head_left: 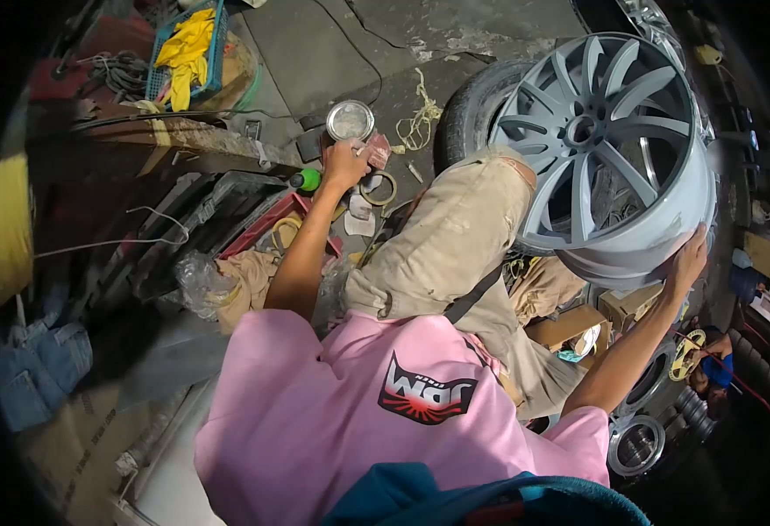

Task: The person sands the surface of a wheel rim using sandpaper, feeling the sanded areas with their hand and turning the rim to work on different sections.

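A grey multi-spoke alloy wheel rim leans tilted by my right knee, at the upper right. My right hand grips the lower right of its barrel, fingers against the outer edge. Over on the left, my left hand reaches down with curled fingers just below a round metal tin. A reddish-brown piece of sandpaper lies beside those fingertips. What the fingers pinch, if anything, is hidden. Close by are a roll of masking tape and a green-capped bottle.
A black tyre lies behind the wheel rim. Tangled string is on the concrete floor. A blue basket holds a yellow cloth. Cardboard boxes sit below the rim. Another person is at the far right among more tyres.
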### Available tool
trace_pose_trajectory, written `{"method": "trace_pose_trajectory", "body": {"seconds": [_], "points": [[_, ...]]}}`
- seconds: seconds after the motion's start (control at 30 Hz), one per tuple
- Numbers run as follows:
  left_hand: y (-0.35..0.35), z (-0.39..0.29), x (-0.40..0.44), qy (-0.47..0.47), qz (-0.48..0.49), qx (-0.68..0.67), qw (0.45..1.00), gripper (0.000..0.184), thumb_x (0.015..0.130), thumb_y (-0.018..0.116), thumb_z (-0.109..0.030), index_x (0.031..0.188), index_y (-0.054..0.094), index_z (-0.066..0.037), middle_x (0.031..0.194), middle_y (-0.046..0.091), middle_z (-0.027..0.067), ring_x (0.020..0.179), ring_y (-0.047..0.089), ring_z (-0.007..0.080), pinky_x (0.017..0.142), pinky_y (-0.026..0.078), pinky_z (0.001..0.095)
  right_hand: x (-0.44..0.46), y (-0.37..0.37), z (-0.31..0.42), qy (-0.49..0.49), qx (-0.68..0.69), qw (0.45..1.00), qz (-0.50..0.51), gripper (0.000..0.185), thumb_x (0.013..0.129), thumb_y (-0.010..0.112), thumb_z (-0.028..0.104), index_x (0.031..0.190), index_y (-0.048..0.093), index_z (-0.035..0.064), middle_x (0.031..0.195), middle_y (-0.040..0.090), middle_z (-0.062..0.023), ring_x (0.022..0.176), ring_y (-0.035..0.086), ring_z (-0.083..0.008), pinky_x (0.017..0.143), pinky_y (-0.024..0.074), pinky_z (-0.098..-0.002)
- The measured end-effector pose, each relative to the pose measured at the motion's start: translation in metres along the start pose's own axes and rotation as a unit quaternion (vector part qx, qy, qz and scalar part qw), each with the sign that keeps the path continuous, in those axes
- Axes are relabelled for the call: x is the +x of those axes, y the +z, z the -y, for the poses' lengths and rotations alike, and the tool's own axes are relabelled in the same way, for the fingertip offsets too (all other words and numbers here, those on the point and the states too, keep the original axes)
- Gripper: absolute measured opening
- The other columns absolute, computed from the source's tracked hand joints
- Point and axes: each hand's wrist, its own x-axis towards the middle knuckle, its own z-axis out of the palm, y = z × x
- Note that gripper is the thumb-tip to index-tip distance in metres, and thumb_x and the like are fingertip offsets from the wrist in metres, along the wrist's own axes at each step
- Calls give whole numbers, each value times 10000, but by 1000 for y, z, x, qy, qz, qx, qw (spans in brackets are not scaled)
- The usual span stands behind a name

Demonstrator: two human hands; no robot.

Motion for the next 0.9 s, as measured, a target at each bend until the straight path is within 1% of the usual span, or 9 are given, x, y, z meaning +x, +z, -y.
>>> {"method": "trace_pose_trajectory", "body": {"seconds": [0.13, 0.2, 0.23, 0.3, 0.43, 0.5, 0.6, 0.73, 0.9], "points": [[37, 68, 34, -114, 26, -198, 973, 279, 933, 764, -222, 1037, 728, 34, 806, 759, 165, 689, 754, 214, 632, 590, 336, -17, 5, -22, -46, -35, 997, -43, 611, 1102, 441, 450, 1278, 643, -99, 1139, 722, -205, 1028, 646, -260, 941, 480, -374], [43, 86, 41, -36, 85, 214, 973, 376, 860, 818, -236, 1090, 721, 46, 991, 767, 231, 840, 769, 342, 741, 620, 403, -36, 8, -14, -56, -28, 996, -58, 612, 1103, 437, 451, 1281, 639, -98, 1142, 722, -210, 1025, 650, -271, 938, 481, -380], [47, 86, 36, -35, 87, 214, 972, 376, 860, 818, -236, 1090, 721, 46, 991, 767, 231, 840, 769, 342, 741, 620, 403, -45, 10, -11, -66, -20, 995, -77, 612, 1104, 432, 453, 1285, 635, -96, 1145, 722, -216, 1022, 653, -282, 934, 482, -387], [56, 86, 13, -56, 117, 305, 944, 469, 817, 846, -246, 1125, 702, 76, 1202, 718, 266, 1156, 688, 408, 980, 575, 450, -62, 15, -10, -48, -8, 995, -84, 613, 1105, 432, 456, 1281, 632, -96, 1148, 720, -218, 1016, 654, -289, 930, 483, -395], [78, 111, 2, -137, 186, 325, 917, 454, 857, 786, -174, 1217, 647, 66, 1272, 678, 279, 1202, 664, 413, 999, 560, 468, -84, 25, -48, 7, 41, 992, -120, 612, 1110, 432, 469, 1266, 632, -89, 1132, 715, -210, 989, 650, -288, 911, 491, -406], [88, 136, -1, -128, 92, 274, 949, 418, 883, 715, -105, 1262, 616, 41, 1271, 669, 292, 1210, 656, 423, 1020, 546, 478, -98, 31, -66, 11, 18, 990, -137, 604, 1114, 433, 463, 1258, 631, -90, 1102, 712, -192, 969, 638, -268, 898, 492, -397], [75, 109, -7, -130, 120, 293, 940, 390, 884, 682, -67, 1257, 631, 35, 1280, 664, 297, 1196, 660, 435, 1017, 546, 488, -114, 34, -86, 6, 40, 991, -130, 611, 1116, 442, 473, 1229, 628, -98, 1063, 703, -160, 950, 615, -233, 885, 489, -375], [56, 109, 2, -102, 193, 329, 919, 334, 889, 710, -135, 1192, 700, 6, 1282, 660, 307, 1200, 659, 436, 1009, 548, 494, -133, 42, -92, 2, 129, 987, -93, 591, 1123, 438, 461, 1214, 631, -90, 1045, 696, -120, 936, 600, -196, 870, 485, -341], [56, 69, -8, -19, 112, 370, 922, 397, 845, 776, -231, 1176, 729, -18, 1210, 698, 288, 1146, 688, 422, 970, 569, 481, -139, 42, -87, 8, 157, 984, -89, 559, 1126, 436, 433, 1210, 634, -82, 1052, 702, -149, 945, 613, -220, 877, 488, -360]]}}
